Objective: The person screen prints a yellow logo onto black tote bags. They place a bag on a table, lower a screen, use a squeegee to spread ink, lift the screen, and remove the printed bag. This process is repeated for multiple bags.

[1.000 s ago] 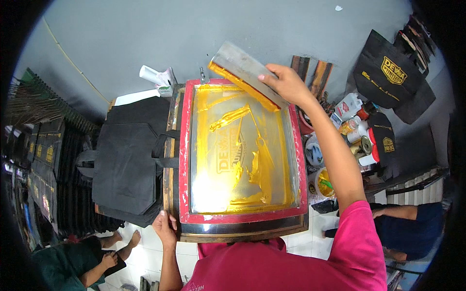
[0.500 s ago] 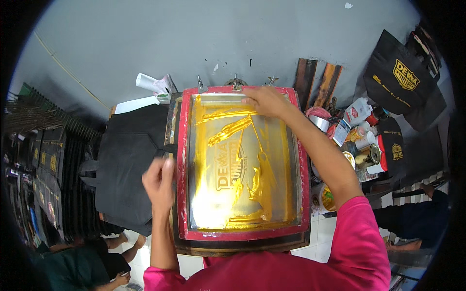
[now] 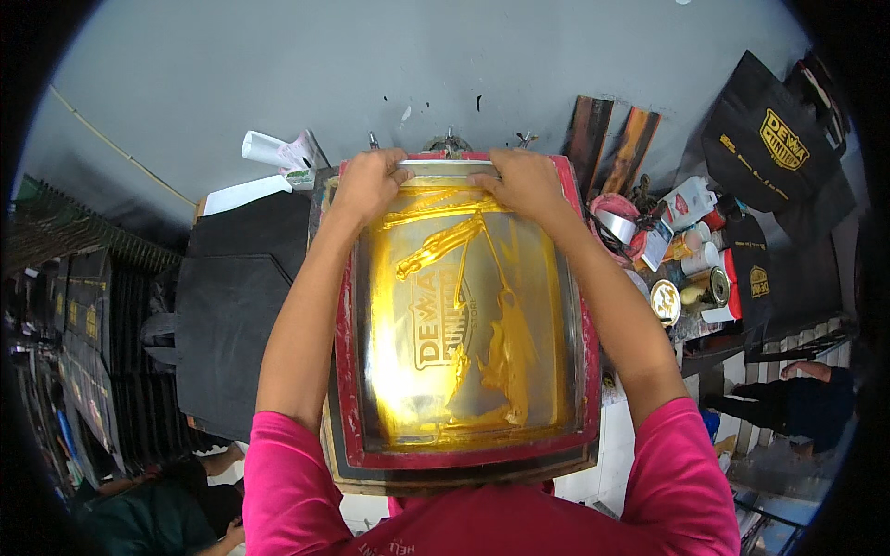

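Grey wall fills the upper half of the frame behind a cluttered print bench, and from my remote seat I read the scene from the bottom up. Nearest, pink sleeves (image 3: 287,463) enter from the lower edge, both forearms reaching up over a red-framed printing screen (image 3: 345,371) that sits in the centre of the frame, its mesh smeared with yellow ink (image 3: 496,347). At the top edge of the screen, my left hand (image 3: 369,185) and right hand (image 3: 521,183) are both curled shut around the squeegee (image 3: 443,165), a pale bar lying across the frame's upper end; only a strip of it shows between the fists. To do this stroke well, I judge the bar should stay level, with equal pressure from both hands, and be pulled toward the body in one even pass so the ink covers the whole design. Left of the screen lies a black fabric bag (image 3: 232,306), flat on the bench. At centre right, tins and bottles (image 3: 691,269) crowd together, and in the upper right black bags (image 3: 779,157) hang against the wall.
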`<state>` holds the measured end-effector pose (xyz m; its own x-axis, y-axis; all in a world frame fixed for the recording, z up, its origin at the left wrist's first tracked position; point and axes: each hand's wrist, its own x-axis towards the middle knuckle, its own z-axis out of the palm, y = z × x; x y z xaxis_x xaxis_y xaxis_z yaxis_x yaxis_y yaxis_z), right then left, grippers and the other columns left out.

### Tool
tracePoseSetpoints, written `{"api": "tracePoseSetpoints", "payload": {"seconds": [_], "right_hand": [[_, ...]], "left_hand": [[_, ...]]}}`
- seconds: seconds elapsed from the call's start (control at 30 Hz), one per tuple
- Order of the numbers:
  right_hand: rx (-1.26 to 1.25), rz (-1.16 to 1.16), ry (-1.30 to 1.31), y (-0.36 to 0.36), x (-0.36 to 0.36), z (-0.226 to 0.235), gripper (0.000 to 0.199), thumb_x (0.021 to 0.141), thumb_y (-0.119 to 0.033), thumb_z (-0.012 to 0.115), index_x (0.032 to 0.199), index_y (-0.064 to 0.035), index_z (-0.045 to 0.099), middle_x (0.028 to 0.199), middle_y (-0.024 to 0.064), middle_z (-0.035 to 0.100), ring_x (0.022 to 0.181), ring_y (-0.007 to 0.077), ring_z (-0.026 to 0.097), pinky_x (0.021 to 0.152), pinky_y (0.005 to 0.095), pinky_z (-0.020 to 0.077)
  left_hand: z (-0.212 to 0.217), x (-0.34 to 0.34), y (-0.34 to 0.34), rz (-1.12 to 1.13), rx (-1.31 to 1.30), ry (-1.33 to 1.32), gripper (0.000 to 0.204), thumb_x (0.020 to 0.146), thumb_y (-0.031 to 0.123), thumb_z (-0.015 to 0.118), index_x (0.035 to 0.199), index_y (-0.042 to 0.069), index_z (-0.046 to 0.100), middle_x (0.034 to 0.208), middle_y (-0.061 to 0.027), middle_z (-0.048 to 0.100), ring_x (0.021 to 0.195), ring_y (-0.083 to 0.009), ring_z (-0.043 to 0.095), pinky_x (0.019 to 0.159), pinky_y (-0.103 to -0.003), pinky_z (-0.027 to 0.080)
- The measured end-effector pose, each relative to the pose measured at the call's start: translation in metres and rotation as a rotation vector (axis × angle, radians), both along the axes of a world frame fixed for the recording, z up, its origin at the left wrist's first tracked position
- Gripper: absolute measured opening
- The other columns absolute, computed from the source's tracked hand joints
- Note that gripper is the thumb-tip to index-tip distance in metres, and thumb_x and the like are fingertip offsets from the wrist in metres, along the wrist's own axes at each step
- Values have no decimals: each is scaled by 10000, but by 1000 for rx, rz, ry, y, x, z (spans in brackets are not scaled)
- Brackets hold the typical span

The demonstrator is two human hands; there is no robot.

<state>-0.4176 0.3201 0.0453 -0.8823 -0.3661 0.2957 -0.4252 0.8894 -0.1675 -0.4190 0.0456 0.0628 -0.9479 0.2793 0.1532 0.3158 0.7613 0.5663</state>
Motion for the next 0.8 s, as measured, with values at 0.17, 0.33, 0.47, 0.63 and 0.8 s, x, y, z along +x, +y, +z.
{"api": "tracePoseSetpoints", "payload": {"seconds": [0.17,0.33,0.47,0.63,0.8], "right_hand": [[-6,-47,-44,-6,28,5,506,927,-554,644,901,-48,649,896,157,702,885,375,688,732,511,520],[-27,-39,16,-7,64,0,488,911,-543,667,880,-56,652,878,142,698,879,362,690,732,500,519],[1,-21,-42,-9,98,6,414,926,-474,663,897,-61,678,935,134,728,923,337,688,783,489,524],[-1,4,-31,-9,143,6,392,908,-455,688,888,-64,672,906,121,722,906,322,686,774,473,525],[-51,33,5,-5,190,0,449,899,-501,700,841,-63,617,831,124,675,836,346,676,699,481,506]], "left_hand": [[4,16,-3,-12,-38,11,327,923,250,719,1182,50,728,989,-234,732,949,-404,711,852,-462,536],[-2,52,-6,-31,-78,17,322,925,275,714,1156,53,740,990,-235,730,935,-412,705,839,-469,532],[-5,92,-7,-33,-9,76,296,918,248,719,1113,25,735,988,-241,724,932,-418,697,835,-472,526],[-6,141,-6,-39,13,75,246,913,188,722,1077,5,732,999,-238,723,949,-410,691,838,-462,525],[-2,194,-3,-32,37,92,222,910,169,724,1048,-4,740,1000,-225,728,948,-407,690,839,-459,527]]}}
